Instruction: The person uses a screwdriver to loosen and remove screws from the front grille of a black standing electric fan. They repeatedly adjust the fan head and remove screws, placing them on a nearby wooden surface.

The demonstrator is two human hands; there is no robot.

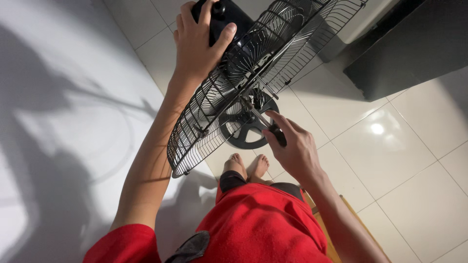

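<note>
The person sits over a white tiled floor with a pedestal fan drawn up close between the knees. One wire fan guard, black and round, tilts across the middle of the view, its rim running from low on the left up toward the top right. It cages nothing that can be made out for certain; through the wires shows one round black base with spokes, standing on the floor below.

The left hand reaches up and its grip is clenched around the black motor housing behind the guard, thumb across the near face, fingers over the top. The right hand sits lower, just beside the guard's centre, its grip pinched shut on a slim dark-handled tool whose thin metal shaft points up into the hub.

Two bare feet rest side by side on the floor, just this side of the base. Red clothing covers the lap and the left sleeve. A dark cabinet stands at the upper right, well apart from the fan.
</note>
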